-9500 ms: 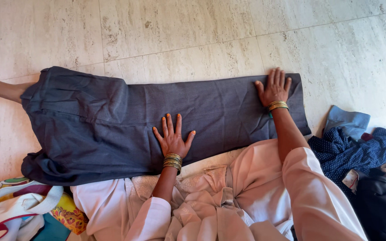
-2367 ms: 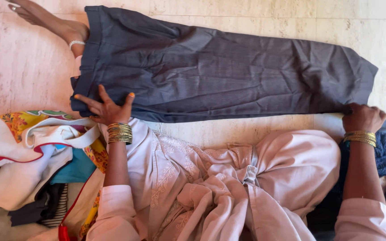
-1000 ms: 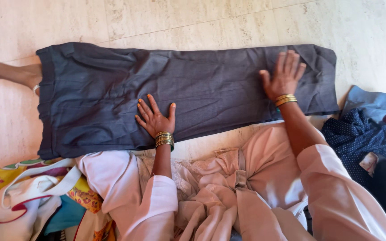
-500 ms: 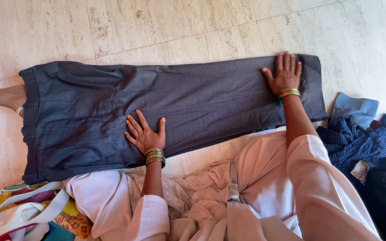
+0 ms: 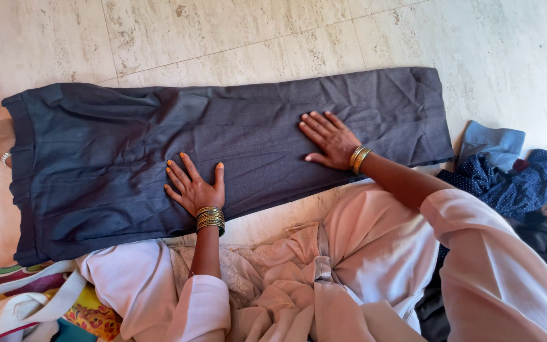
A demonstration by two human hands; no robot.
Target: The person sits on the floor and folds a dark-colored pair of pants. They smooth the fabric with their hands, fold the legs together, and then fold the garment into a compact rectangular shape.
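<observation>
Two flat, empty hands, left (image 5: 194,188) and right (image 5: 329,139), pressed the grey trousers (image 5: 128,152) (folded lengthwise, cross-folds remaining, I judged) on the floor (image 5: 223,31).

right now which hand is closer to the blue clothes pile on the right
Right. The right hand lies flat on the grey trousers nearer the blue clothes pile; the left hand presses mid-garment, farther away.

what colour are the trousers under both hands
Dark grey trousers, plain, seen best in the head view.
</observation>
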